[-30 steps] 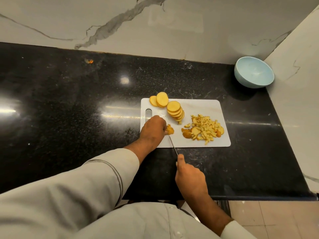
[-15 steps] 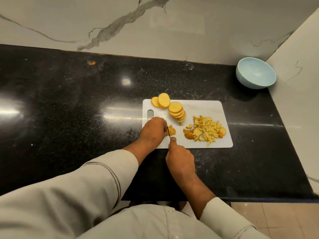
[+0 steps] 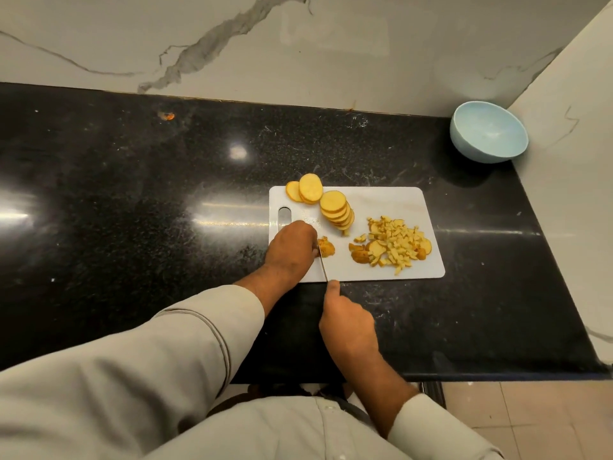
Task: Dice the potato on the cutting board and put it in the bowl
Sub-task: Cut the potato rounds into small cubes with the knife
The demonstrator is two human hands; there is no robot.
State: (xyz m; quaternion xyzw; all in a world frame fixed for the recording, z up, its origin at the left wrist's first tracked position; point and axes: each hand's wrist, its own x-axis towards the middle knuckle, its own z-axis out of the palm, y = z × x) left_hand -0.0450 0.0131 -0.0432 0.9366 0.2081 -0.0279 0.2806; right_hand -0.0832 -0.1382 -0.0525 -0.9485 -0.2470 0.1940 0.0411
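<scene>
text: none legible | labels: none | brands: none | numbers: none

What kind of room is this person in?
Most likely a kitchen. There is a black stone counter against a marble wall, a white cutting board with potato slices on it, and a blue bowl waiting in the corner.

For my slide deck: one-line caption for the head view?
Left hand steadies a potato piece while right hand slices with a knife.
</scene>
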